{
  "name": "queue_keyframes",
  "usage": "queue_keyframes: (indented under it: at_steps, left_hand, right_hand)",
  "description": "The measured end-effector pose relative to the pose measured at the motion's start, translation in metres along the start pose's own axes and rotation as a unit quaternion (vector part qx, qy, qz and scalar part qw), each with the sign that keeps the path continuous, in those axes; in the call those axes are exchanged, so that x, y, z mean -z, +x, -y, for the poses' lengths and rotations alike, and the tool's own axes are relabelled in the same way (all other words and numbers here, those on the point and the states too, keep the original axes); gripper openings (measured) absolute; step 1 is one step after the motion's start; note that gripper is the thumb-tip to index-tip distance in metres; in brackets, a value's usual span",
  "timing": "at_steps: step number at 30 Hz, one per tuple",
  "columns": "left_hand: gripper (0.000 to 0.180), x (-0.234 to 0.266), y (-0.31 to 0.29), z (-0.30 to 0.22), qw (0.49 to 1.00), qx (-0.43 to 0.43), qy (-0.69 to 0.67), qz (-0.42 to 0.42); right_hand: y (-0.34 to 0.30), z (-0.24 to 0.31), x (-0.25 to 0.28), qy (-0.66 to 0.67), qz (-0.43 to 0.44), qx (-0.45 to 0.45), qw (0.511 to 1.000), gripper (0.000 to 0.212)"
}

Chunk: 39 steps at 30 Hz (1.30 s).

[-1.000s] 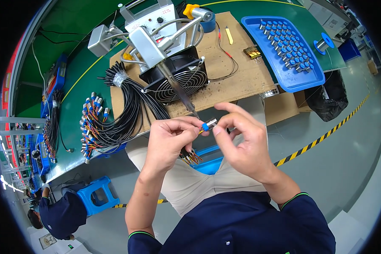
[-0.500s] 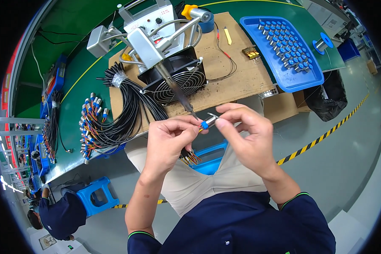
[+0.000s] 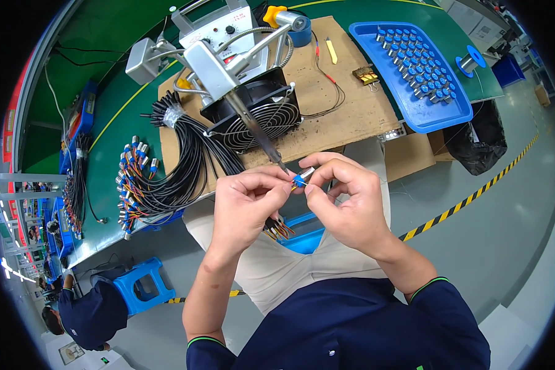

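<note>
My left hand (image 3: 246,206) is closed, thumb and fingers pinching coloured wires at the blue end cap of a small metal motor (image 3: 300,180). Black-sheathed cable ends with coloured wires (image 3: 279,229) hang below this hand. My right hand (image 3: 345,194) is closed too, thumb against forefinger on a thin silvery strand that looks like solder wire (image 3: 306,183); its end reaches the blue cap. Just above the motor, the tip of a stand-mounted soldering iron (image 3: 259,137) points down. Fingers partly hide the joint between wires and cap.
A black fan (image 3: 271,117) and a soldering station (image 3: 222,37) stand on the cardboard (image 3: 351,98). Right lies a blue tray (image 3: 435,120) of several motors, beside a wire spool (image 3: 468,63). Cables with motors (image 3: 132,191) lie left. A person (image 3: 92,311) sits near a blue stool (image 3: 143,287).
My right hand has moved left and closer to the motor, bringing the thin strand to the blue cap. My left hand has stayed nearly in place.
</note>
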State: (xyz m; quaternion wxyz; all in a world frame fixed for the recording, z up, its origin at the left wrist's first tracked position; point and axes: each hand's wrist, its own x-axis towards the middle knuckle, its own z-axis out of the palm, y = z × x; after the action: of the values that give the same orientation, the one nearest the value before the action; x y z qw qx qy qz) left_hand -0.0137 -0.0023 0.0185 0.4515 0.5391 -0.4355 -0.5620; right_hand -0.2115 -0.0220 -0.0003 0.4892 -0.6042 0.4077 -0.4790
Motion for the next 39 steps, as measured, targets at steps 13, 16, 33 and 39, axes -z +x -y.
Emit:
queue_keyframes:
  at_steps: [13,16,33,39]
  left_hand:
    - [0.009,0.001,0.003,-0.005,1.0,0.008,-0.003,0.018]
    - [0.008,0.0,0.003,-0.005,1.0,0.013,-0.013,0.009]
    - [0.006,0.0,0.003,-0.006,1.0,-0.013,-0.016,-0.015]
    - [0.006,-0.001,0.004,-0.007,1.0,-0.013,-0.013,-0.023]
  right_hand:
    - [0.004,0.005,0.002,0.016,0.005,-0.012,1.0,0.004]
    - [0.005,0.009,0.006,0.002,0.02,-0.019,1.0,0.003]
    - [0.009,0.008,-0.002,-0.034,0.002,0.032,0.999,0.007]
    - [0.009,0.009,-0.003,-0.044,-0.009,0.045,0.998,0.007]
